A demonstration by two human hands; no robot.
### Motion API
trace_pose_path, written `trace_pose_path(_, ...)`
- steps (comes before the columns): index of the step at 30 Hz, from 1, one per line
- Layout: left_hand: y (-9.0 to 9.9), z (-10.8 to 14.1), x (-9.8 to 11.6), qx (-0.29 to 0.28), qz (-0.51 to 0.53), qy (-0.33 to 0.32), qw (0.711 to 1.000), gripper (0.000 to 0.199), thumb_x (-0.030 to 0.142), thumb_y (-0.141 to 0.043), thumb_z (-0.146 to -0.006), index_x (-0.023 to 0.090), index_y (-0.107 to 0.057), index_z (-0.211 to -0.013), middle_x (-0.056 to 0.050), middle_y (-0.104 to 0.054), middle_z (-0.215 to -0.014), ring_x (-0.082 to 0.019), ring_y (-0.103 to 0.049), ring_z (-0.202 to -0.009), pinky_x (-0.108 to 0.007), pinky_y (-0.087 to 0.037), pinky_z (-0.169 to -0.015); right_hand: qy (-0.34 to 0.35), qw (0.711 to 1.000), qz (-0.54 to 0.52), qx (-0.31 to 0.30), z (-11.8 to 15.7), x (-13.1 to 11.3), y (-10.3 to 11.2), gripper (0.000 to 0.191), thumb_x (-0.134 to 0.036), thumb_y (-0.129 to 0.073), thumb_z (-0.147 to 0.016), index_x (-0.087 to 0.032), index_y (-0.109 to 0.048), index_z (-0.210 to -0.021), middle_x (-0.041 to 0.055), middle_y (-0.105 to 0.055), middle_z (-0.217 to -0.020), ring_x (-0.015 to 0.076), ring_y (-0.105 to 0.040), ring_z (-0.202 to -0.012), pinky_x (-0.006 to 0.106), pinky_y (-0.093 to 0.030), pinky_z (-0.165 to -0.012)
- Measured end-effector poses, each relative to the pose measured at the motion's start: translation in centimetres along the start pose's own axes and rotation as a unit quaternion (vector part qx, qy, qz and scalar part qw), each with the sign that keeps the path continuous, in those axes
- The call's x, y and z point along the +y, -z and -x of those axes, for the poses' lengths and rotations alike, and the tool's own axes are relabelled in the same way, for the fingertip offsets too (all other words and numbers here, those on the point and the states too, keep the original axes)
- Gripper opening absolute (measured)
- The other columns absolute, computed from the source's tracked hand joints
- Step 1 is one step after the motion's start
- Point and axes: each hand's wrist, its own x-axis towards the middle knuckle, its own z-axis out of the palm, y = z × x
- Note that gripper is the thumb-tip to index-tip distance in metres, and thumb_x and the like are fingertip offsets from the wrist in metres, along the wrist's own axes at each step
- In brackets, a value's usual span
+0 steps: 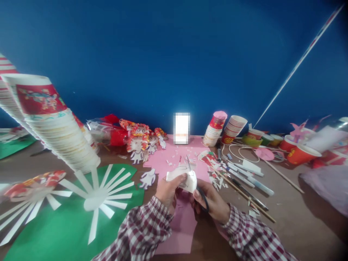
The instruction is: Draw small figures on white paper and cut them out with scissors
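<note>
Both hands are busy right over the pink paper sheet (176,244), so that's my reference for everything here. The left hand (170,189) has a closed pinch grip on a white paper piece (191,181), thumb flat on top and the fingers tucked under where I can't really see them. That piece has some dark lines drawn on it and a curved edge, and it's held up above the middle of the pink sheet.

The right hand (210,201), over the right side of the sheet, has its grip wrapped around the black handles of a pair of scissors (206,200). The blades point toward the far end of the sheet and run up by the paper; they look a little parted, but honestly I can't tell if they're biting into it. Both arms are in checked sleeves, fwiw.

Left of the pink sheet there's a white figure cutout (148,178) near its edge, then a green sheet (59,224) with a cup cut into splayed strips (95,199) on it. Coloured lion-dance cutouts (138,145) crowd the sheet's far left corner. Off its right side, markers (246,177) and a wooden stick (261,209) lie on the bench (285,228).
</note>
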Motion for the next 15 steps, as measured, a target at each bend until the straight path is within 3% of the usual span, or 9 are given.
trace_pose_path(6, -0.7, 1.2, 0.6, -0.029, 0.012, 0.004, 0.999, 0.036, 0.035, -0.076, -0.057, 0.009, -0.063, -0.077, -0.005, -0.062, -0.058, -0.014, -0.056, -0.047, -0.026, -0.045, -0.046, 0.016, 1.0, 0.022, 0.007, 0.0, -0.3, -0.1, 0.043, -0.054, -0.053, -0.079, -0.014, -0.053, -0.095, -0.0014, -0.053, -0.06, 0.0064, -0.049, -0.041, 0.016, -0.038, -0.037)
trace_pose_path(15, -0.4, 0.9, 0.1, -0.033, 0.014, 0.007, 0.999, 0.037, 0.037, -0.075, -0.058, 0.009, -0.063, -0.078, -0.005, -0.062, -0.056, -0.014, -0.056, -0.047, -0.026, -0.045, -0.044, 0.028, 0.999, 0.028, -0.001, 0.0, -0.4, -0.1, 0.048, -0.055, -0.051, -0.08, -0.014, -0.052, -0.103, -0.0009, -0.052, -0.059, 0.0083, -0.049, -0.041, 0.018, -0.039, -0.036)
